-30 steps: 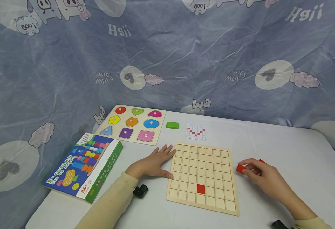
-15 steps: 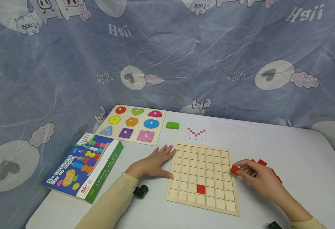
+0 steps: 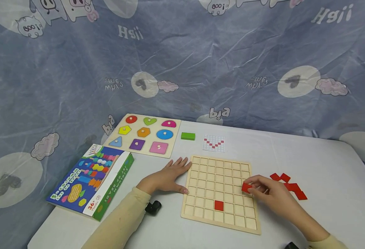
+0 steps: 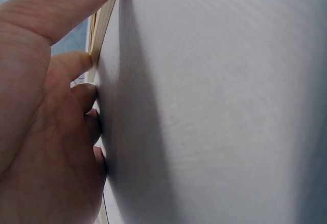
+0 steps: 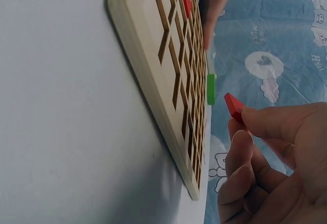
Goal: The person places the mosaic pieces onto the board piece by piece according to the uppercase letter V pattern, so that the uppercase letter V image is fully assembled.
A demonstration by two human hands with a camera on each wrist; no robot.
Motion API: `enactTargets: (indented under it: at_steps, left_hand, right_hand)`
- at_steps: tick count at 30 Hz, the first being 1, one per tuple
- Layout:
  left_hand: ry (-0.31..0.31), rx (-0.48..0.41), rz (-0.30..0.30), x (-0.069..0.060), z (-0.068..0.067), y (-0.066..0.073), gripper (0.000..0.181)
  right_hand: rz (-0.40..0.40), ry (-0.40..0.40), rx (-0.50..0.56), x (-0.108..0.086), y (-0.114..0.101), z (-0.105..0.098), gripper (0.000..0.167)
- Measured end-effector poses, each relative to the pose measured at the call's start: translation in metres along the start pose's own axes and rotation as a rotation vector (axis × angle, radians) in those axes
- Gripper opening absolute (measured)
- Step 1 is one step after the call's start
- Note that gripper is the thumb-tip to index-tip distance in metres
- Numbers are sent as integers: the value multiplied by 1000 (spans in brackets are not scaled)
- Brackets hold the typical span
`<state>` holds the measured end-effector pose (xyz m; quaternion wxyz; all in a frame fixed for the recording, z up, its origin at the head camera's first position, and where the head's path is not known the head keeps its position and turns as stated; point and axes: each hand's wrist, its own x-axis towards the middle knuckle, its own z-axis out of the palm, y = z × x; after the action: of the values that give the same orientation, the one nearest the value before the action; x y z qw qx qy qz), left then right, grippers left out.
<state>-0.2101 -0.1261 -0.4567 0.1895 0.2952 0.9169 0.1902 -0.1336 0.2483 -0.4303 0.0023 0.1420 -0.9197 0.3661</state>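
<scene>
A wooden grid board (image 3: 232, 221) lies on the white table, with one red square tile (image 3: 219, 205) set in a cell near its front. My right hand (image 3: 274, 195) pinches another red tile (image 3: 246, 187) between thumb and fingertips, over the right side of the board. In the right wrist view that pinched tile (image 5: 234, 107) is raised clear of the grid. Fingers spread, my left hand (image 3: 170, 176) rests at the board's left edge, thumb and fingertips touching it. Several loose red tiles (image 3: 292, 187) lie to the right of the board, behind my right hand.
Behind the board lie a small card (image 3: 213, 143) with a red V pattern and a green block (image 3: 188, 136). A shape puzzle board (image 3: 152, 141) and a blue game box (image 3: 86, 176) occupy the left. A patterned cloth (image 3: 182, 69) hangs behind the table.
My right hand has carried the pinched red tile leftward, from beside the board to above its right columns. More loose tiles now show behind it. The left hand stays in place.
</scene>
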Motion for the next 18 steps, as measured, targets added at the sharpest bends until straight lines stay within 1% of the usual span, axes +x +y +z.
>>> enactTargets:
  at_steps: [5,11,18]
  left_hand:
    - [-1,0,2,0,0,0,106]
    - [-2,-3,1,-1,-1,0,106]
    - [-3,-1,-2,-1,-1,1,106]
  right_hand:
    - [-15,-17,37,2,-5,7,20]
    - [5,-40,59,5,-12,14,20]
    - [0,-76,74,10,-20,21,19]
